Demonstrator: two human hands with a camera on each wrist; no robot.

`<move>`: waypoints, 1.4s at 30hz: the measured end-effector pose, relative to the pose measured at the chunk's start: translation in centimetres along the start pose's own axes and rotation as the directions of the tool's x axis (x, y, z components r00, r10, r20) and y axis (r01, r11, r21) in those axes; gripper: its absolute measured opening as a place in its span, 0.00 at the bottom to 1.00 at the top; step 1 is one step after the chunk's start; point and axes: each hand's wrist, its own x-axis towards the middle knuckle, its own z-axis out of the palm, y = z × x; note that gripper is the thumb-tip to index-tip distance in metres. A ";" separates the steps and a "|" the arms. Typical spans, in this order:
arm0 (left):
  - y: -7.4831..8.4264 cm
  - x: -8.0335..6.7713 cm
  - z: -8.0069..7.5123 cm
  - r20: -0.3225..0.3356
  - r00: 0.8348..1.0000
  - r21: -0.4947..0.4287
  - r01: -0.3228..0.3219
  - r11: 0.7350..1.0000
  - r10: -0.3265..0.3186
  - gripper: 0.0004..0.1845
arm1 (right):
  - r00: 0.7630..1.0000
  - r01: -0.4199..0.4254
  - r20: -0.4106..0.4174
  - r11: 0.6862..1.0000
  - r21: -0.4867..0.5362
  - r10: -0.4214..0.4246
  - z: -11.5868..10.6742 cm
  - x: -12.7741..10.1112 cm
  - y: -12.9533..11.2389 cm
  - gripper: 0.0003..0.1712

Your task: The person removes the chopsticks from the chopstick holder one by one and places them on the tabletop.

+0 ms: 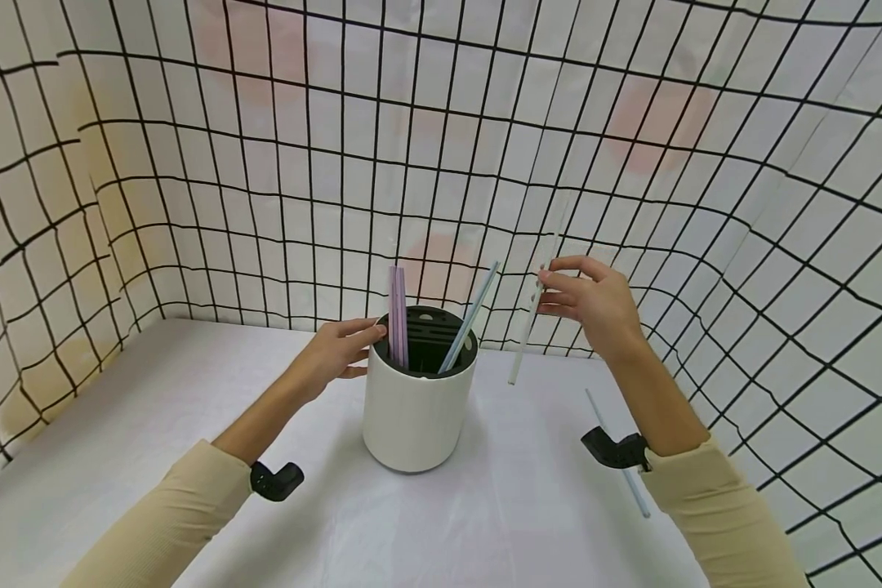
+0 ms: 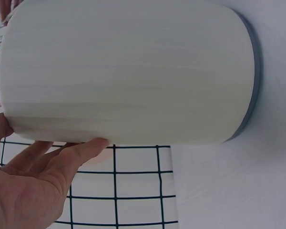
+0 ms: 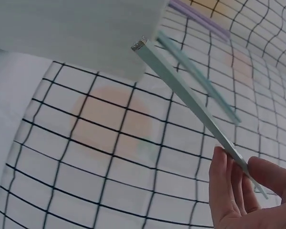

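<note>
1. Straw, pale and translucent, hangs nearly upright in the air just right of the white holder, its upper end fading into the grid backdrop and hard to trace.
2. Right hand pinches this straw between thumb and fingers near its top; in the right wrist view the straw runs diagonally from the fingers, its far end open.
3. Holder stands on the white surface, mid-frame, with two purple straws and a blue straw rising from its dark slotted insert; the slots themselves are hard to count.
4. Left hand rests with straight fingers against the holder's upper left wall; the left wrist view shows fingers touching the wall, palm partly cut off by the frame.
5. Another straw lies on the surface at the right, partly hidden behind the right wrist's camera mount.
6. Open surface lies left of and in front of the holder; the backdrop closes in behind and on both sides.
</note>
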 end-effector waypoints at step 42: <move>0.0 0.0 0.0 -0.012 1.000 0.011 0.014 1.000 -0.014 0.35 | 0.925 -0.375 -0.101 0.844 -0.383 0.365 -14.4 -1.9 19.6 0.30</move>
